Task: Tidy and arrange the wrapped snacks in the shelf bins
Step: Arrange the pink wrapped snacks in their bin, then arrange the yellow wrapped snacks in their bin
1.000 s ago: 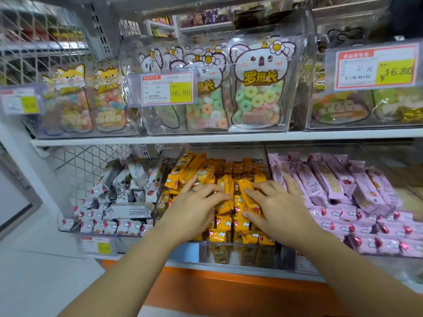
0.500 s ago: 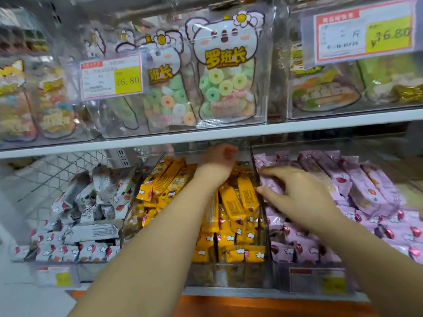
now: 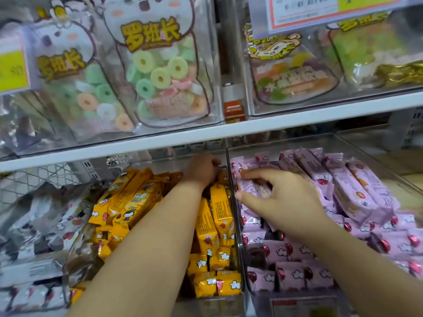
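Lower shelf, three clear bins side by side.

- Middle bin (image 3: 206, 305): yellow snacks (image 3: 217, 216), some in upright rows along the right wall and front, others lying slanted at the left.
- Left hand (image 3: 202, 169): reaches to the back of the middle bin, under the shelf (image 3: 229, 131). The knuckles show, but the fingers bend down behind the yellow snacks and are hidden. Whether they hold anything cannot be told.
- Right bin (image 3: 377, 163): pink snacks (image 3: 357, 191), stacked crosswise at the back and lying flat in rows toward the front.
- Right hand (image 3: 281, 200): over the left rear part of the right bin, just beside the dividing wall. The fingers are spread and bent. Thumb below and forefinger above pinch a pink pack (image 3: 254, 186) that lies on the pile.
- Left bin: grey-white snacks (image 3: 45, 225) in a loose heap, blurred.
- Label (image 3: 297, 307): on the front of the right bin, partly cut off by the frame edge.

Upper shelf, clear bins.

- Ring-candy bags (image 3: 160, 72): standing upright, with a cartoon print.
- Further bags (image 3: 290, 72): mixed sweets, to the right.
- Price tag (image 3: 297, 10): top right, print blurred.
- Second tag (image 3: 11, 67): yellow, at the left edge.
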Demonstrator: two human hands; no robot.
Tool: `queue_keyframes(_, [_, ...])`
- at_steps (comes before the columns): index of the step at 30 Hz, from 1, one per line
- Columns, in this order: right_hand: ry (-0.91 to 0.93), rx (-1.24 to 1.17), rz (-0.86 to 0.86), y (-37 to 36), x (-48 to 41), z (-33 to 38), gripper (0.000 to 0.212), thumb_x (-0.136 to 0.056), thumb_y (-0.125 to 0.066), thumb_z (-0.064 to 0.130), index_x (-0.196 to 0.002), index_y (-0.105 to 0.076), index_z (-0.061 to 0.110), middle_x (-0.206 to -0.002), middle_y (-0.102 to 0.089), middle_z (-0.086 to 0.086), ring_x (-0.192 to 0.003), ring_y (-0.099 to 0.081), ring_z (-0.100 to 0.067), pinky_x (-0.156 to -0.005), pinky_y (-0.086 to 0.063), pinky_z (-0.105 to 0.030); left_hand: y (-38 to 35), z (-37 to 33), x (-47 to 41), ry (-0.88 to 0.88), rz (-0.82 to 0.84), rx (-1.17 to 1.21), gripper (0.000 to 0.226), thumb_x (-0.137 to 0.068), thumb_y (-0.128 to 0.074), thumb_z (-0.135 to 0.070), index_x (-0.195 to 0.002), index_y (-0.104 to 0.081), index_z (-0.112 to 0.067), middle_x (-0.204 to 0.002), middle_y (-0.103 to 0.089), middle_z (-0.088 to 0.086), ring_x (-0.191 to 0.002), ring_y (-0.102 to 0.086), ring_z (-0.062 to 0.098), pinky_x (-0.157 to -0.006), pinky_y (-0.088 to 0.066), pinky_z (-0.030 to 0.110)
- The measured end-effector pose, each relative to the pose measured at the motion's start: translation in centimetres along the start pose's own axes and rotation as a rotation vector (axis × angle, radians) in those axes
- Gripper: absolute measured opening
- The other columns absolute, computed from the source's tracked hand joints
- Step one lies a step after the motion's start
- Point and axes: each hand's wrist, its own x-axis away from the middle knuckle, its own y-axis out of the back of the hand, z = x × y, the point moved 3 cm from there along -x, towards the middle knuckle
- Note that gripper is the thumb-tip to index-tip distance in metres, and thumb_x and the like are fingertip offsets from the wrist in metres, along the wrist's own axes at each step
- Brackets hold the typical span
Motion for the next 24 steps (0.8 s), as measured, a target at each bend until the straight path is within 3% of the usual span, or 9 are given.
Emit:
queue_keyframes(3, [-0.008,-0.017,0.002,0.0,0.1,0.0,0.041,-0.078,-0.063,0.054,-0.116,-0.061,0.041,-0.116,-0.062,0.022,-0.107,-0.053,0.0,-0.076,-0.037,-0.018,0.1,-0.6,0.1,-0.015,0.002,-0.081,0.011,-0.09,-0.061,-0.014,-0.09,-0.07,-0.019,-0.087,-0.067,0.003,-0.09,-0.065,0.026,-0.091,-0.048,0.049])
queue_keyframes(5, [-0.006,-0.027,0.006,0.1,0.1,-0.1,0.041,-0.078,-0.063,0.053,-0.116,-0.062,0.04,-0.116,-0.062,0.023,-0.106,-0.053,0.001,-0.077,-0.037,-0.018,0.3,-0.7,0.2,-0.011,-0.03,-0.089,0.024,-0.09,-0.06,-0.014,-0.068,-0.061,-0.024,-0.072,-0.061,-0.005,-0.083,-0.065,0.025,-0.089,-0.049,0.051])
queue_keyframes(7, [0.001,-0.043,0.005,0.1,0.2,-0.1,0.04,-0.078,-0.064,0.052,-0.116,-0.062,0.039,-0.116,-0.062,0.023,-0.104,-0.052,0.004,-0.077,-0.037,-0.017,0.4,-0.9,0.4,-0.04,-0.055,-0.124,0.034,-0.089,-0.059,-0.016,-0.059,-0.052,-0.028,-0.065,-0.055,-0.01,-0.079,-0.063,0.024,-0.088,-0.048,0.055])
queue_keyframes(13, [0.02,-0.064,0.015,0.1,0.3,-0.1,0.039,-0.078,-0.065,0.051,-0.115,-0.062,0.039,-0.116,-0.062,0.023,-0.096,-0.046,0.009,-0.073,-0.037,-0.013,0.7,-1.4,1.3,-0.1,-0.079,-0.144,0.023,-0.093,-0.049,-0.012,-0.074,-0.05,-0.026,-0.083,-0.056,-0.001,-0.089,-0.058,0.025,-0.09,-0.045,0.05])
queue_keyframes(18, [0.038,-0.039,0.018,0.1,0.3,-0.1,0.038,-0.079,-0.063,0.052,-0.115,-0.063,0.039,-0.117,-0.061,0.023,-0.096,-0.045,0.01,-0.073,-0.029,0.0,1.4,-1.6,1.9,-0.141,-0.114,-0.06,0.014,-0.097,-0.041,-0.012,-0.088,-0.047,-0.019,-0.082,-0.048,-0.006,-0.082,-0.048,0.015,-0.075,-0.037,0.035])
queue_keyframes(21, [0.049,-0.036,0.011,0.1,0.3,-0.1,0.038,-0.079,-0.063,0.052,-0.114,-0.063,0.039,-0.117,-0.061,0.023,-0.096,-0.044,0.01,-0.071,-0.031,-0.003,2.3,-2.0,2.6,-0.14,-0.12,-0.016,0.01,-0.1,-0.039,-0.013,-0.094,-0.045,-0.018,-0.088,-0.048,-0.003,-0.082,-0.044,0.012,-0.065,-0.027,0.026])
queue_keyframes(24, [0.057,-0.026,0.011,0.1,0.3,0.0,0.038,-0.079,-0.063,0.052,-0.114,-0.063,0.039,-0.117,-0.061,0.023,-0.096,-0.044,0.01,-0.072,-0.034,-0.012,3.1,-2.5,3.6,-0.139,-0.152,0.043,0.009,-0.101,-0.039,-0.017,-0.095,-0.046,-0.019,-0.092,-0.049,-0.004,-0.084,-0.045,0.01,-0.069,-0.028,0.023])
